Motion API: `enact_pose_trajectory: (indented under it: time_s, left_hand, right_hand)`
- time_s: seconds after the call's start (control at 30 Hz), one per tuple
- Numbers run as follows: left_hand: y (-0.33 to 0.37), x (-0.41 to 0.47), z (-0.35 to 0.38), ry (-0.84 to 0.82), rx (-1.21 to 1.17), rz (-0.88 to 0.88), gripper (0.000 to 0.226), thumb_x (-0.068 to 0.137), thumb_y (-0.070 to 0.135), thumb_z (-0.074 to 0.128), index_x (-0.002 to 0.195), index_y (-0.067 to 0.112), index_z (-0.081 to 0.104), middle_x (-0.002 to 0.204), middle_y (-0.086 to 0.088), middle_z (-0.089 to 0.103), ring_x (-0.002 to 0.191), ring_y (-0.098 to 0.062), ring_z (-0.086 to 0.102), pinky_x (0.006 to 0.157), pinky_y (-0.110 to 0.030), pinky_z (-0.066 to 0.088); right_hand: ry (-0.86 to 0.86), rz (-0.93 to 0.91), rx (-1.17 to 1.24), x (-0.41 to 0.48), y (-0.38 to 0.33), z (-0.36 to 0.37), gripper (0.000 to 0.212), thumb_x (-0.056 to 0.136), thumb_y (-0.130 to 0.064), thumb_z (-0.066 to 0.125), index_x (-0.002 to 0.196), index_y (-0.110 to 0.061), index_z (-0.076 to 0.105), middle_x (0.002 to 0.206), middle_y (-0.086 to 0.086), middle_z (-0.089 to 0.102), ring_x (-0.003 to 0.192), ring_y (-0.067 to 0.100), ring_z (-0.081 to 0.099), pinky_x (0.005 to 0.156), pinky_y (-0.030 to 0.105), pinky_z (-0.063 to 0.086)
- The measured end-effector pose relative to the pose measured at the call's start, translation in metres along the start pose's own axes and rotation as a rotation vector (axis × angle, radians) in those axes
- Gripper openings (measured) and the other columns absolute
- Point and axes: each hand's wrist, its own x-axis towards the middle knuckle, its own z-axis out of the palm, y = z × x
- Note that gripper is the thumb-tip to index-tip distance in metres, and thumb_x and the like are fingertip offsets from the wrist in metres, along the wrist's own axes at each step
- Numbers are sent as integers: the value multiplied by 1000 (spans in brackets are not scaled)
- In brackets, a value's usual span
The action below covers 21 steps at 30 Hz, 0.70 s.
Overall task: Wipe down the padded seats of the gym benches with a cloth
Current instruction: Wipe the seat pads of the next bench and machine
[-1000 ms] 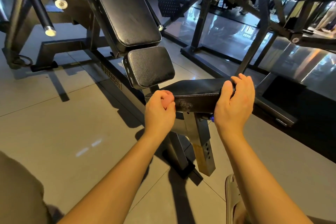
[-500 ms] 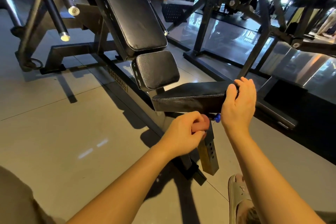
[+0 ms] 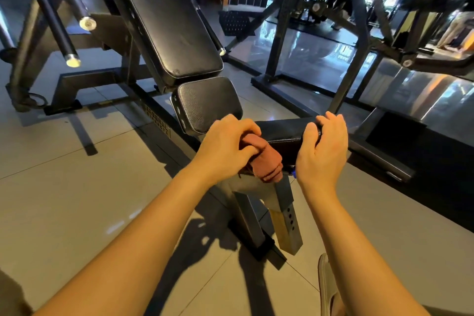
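A: 2 bare hands work over 1 black bench. Start at the far left?

B: Pale grey floor tiles (image 3: 64,187), glossy, with thin dark joints and long shadows. On them stands a dark steel frame (image 3: 84,77) with 2 capped bars (image 3: 57,25) slanting up from it.

A: Then the bench itself?

B: A long back pad (image 3: 169,23) tilts up and away. Below it sits a small square pad (image 3: 207,104), grained black vinyl with white stitching. Nearer the camera comes the seat pad (image 3: 284,133), roughly level, on a steel post (image 3: 284,210) with a row of holes.

A: And the left hand?

B: The left hand (image 3: 225,146) is clenched around a rust-coloured cloth (image 3: 266,161), pressed against the seat pad's near left edge; a bunched tail of the cloth hangs below the pad.

A: The right?

B: The right hand (image 3: 323,151) is clamped on the seat pad's near right end, fingers over the top, thumb (image 3: 309,133) against the side.

A: Beyond that?

B: Another machine's black uprights (image 3: 279,23), a shiny reflective floor strip (image 3: 423,95), and a dark mat (image 3: 436,167). A light slipper (image 3: 327,287) shows at the bottom edge.
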Motion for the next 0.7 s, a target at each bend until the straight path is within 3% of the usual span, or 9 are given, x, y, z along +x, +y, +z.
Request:
enact_pose_trajectory:
  time_s: [0.07,0.17,0.27,0.37,0.5,0.57,0.7]
  left_hand:
    - [-3,2,5,125,139,20,25,88,35,72,113,31,66,100,4,56,96,-16,48,90,-42,45]
    - [2,-8,14,291,116,-49,26,85,34,76,108,28,66,101,7,50,93,-13,48,80,-33,46]
    - [20,-17,26,250,-225,-262,20,91,20,68,107,31,62,91,12,60,82,-5,57,75,-29,52]
    - [32,-18,32,246,-520,-399,21,93,18,64,109,30,60,88,6,64,84,-8,64,77,-30,57]
    - [46,-23,48,361,-477,-337,28,87,34,77,106,29,56,97,12,63,92,-5,62,73,-14,51]
    - [36,-25,54,383,-438,-332,25,88,27,75,105,29,57,99,10,63,92,-7,62,72,-13,48]
    - [-5,-34,50,461,-422,-500,22,89,19,72,102,32,60,94,12,64,88,-3,63,75,-18,54]
  right_hand:
    - [0,-2,-9,-1,1,-1,48,102,-35,41,134,-4,60,149,10,52,150,24,31,124,46,26]
    - [9,-2,-13,-1,1,0,47,103,-36,41,133,-5,60,148,9,53,150,23,32,123,44,26]
    - [18,-1,-15,0,0,1,50,102,-39,39,132,-6,61,147,9,53,149,23,33,123,44,26]
    - [21,-4,-5,0,0,1,50,102,-39,39,131,-6,61,147,8,54,149,23,33,123,43,26]
    - [39,-7,-17,0,0,2,53,101,-43,35,129,-6,63,143,9,57,146,24,38,121,48,30]
    - [30,3,-25,0,0,2,55,100,-44,34,130,-7,62,146,7,55,148,22,36,122,47,30]
    - [15,5,-19,-1,0,0,57,100,-46,34,132,-7,61,149,6,53,149,22,33,123,46,27]
